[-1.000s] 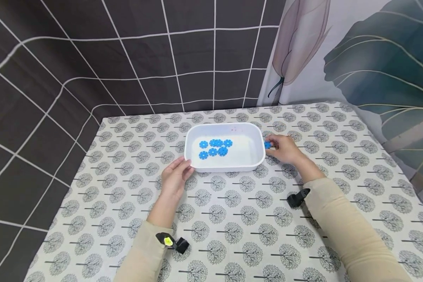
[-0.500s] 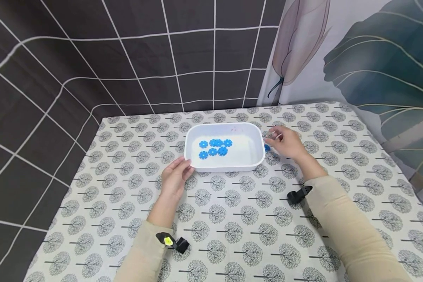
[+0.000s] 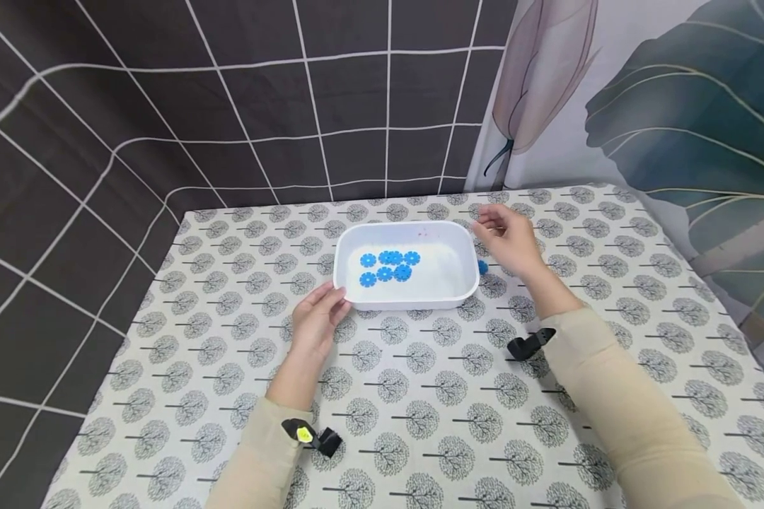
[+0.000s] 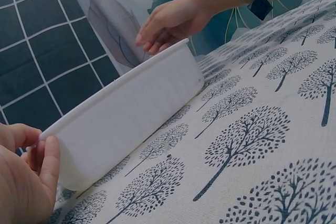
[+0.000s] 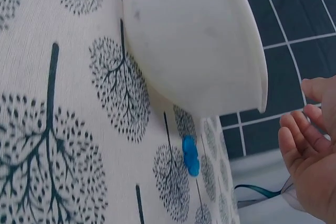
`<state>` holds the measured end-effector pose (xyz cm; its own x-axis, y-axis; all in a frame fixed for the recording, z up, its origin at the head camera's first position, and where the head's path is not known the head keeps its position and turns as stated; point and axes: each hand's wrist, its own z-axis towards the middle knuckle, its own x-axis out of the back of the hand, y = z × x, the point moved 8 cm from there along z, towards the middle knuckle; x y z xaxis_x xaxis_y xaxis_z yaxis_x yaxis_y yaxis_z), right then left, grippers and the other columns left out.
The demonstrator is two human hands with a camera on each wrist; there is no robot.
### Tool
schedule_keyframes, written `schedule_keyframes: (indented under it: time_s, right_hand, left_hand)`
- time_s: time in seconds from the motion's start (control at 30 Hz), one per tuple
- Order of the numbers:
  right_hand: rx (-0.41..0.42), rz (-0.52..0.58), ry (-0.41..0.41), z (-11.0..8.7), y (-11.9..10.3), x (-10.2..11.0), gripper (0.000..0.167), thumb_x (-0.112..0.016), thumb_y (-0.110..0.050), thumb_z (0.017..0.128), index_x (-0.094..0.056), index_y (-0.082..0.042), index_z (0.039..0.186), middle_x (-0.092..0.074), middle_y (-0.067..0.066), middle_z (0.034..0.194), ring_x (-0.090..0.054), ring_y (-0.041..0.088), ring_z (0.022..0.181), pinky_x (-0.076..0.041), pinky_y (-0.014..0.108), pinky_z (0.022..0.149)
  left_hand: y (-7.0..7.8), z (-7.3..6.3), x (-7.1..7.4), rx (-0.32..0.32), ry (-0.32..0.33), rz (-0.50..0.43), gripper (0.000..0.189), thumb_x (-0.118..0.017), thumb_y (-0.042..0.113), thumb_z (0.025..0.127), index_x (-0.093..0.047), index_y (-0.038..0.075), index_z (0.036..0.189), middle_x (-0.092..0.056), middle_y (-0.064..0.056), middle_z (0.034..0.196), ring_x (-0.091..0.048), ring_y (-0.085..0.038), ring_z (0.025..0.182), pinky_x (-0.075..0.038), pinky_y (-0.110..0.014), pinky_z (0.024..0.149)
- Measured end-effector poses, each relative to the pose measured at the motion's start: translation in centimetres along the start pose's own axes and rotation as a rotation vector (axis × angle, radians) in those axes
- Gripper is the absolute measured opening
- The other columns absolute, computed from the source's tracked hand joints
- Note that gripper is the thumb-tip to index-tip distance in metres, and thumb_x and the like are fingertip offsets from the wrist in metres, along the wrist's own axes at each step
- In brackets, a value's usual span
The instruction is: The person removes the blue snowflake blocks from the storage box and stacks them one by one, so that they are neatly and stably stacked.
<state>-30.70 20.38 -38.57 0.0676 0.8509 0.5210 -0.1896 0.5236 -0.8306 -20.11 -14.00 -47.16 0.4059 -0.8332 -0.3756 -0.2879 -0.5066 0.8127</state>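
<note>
A white plastic tub (image 3: 414, 306) stands on the table. Several blue flower-shaped plastic discs (image 3: 385, 273) lie on its floor, mostly toward the left. My left hand (image 3: 316, 322) grips the tub's front left corner; in the left wrist view its thumb and fingers pinch the rim. Outside the tub's right wall, another blue disc (image 5: 190, 156) lies on the tablecloth, partly behind the tub and hand in the head view. My right hand (image 3: 512, 240) hovers by the back right corner, fingers loosely bent and holding nothing, above and apart from that disc.
A tablecloth printed with trees (image 3: 420, 396) covers the table. Behind it hangs a dark cloth with a white grid (image 3: 344, 92), and on the right a leaf-patterned curtain (image 3: 694, 120). Both wrists carry black straps.
My right hand has let go of the blue disc beside the tub, then risen and moved back toward the far right corner. The left hand and tub stay put.
</note>
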Motion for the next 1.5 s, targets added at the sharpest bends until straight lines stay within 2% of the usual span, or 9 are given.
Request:
schedule_keyframes:
  time_s: [0.2,0.4,0.67,0.87,1.13,1.5]
  right_hand:
    - [0.017,0.013,-0.021,0.1,-0.8,-0.9,0.035,-0.066,-0.012,0.098,-0.06,0.005,0.129,-0.066,0.02,0.114,-0.062,0.023,0.1,-0.055,0.013,0.085]
    - [0.016,0.029,-0.066,0.0,-1.3,-2.5,0.033,-0.067,-0.013,0.098,-0.061,0.004,0.126,-0.066,0.019,0.114,-0.063,0.025,0.102,-0.057,0.019,0.089]
    - [0.076,0.046,-0.104,0.2,-1.8,-4.0,0.034,-0.07,-0.01,0.096,-0.062,0.007,0.125,-0.067,0.02,0.112,-0.064,0.028,0.101,-0.058,0.023,0.089]
    - [0.083,0.042,-0.125,0.2,-2.4,-4.8,0.035,-0.07,-0.009,0.096,-0.062,0.006,0.126,-0.068,0.02,0.112,-0.065,0.028,0.1,-0.059,0.027,0.091]
    - [0.093,0.044,-0.167,0.5,-2.8,-5.9,0.036,-0.07,-0.01,0.095,-0.061,0.008,0.125,-0.068,0.02,0.112,-0.065,0.029,0.101,-0.06,0.037,0.093]
    - [0.163,0.031,-0.184,0.8,-4.1,-7.0,0.033,-0.072,-0.009,0.094,-0.064,0.009,0.121,-0.07,0.02,0.108,-0.067,0.029,0.096,-0.061,0.038,0.09]
  left_hand:
    - [0.0,0.2,0.1,-0.007,-0.004,-0.002,0.038,-0.071,-0.002,0.09,-0.059,-0.001,0.126,-0.062,-0.011,0.111,-0.064,-0.018,0.097,-0.061,-0.025,0.094]
    - [-0.1,0.3,0.2,0.0,-0.006,-0.001,0.039,-0.072,-0.002,0.089,-0.058,-0.002,0.126,-0.06,-0.012,0.115,-0.065,-0.019,0.098,-0.061,-0.026,0.094]
    - [0.0,0.1,0.1,-0.005,-0.009,0.01,0.038,-0.071,-0.002,0.09,-0.058,-0.001,0.126,-0.06,-0.012,0.115,-0.065,-0.017,0.096,-0.06,-0.026,0.095]
    - [0.0,0.1,0.2,-0.001,0.003,0.008,0.038,-0.071,-0.002,0.09,-0.059,-0.001,0.126,-0.06,-0.01,0.112,-0.066,-0.015,0.092,-0.06,-0.026,0.094]
    - [-0.1,0.2,0.3,-0.002,0.003,0.013,0.038,-0.072,-0.002,0.089,-0.06,0.0,0.125,-0.06,-0.01,0.115,-0.065,-0.015,0.093,-0.06,-0.026,0.094]
    - [-0.1,0.2,0.3,-0.007,0.002,0.006,0.038,-0.072,-0.002,0.089,-0.059,0.0,0.125,-0.061,-0.01,0.113,-0.065,-0.015,0.093,-0.06,-0.026,0.095]
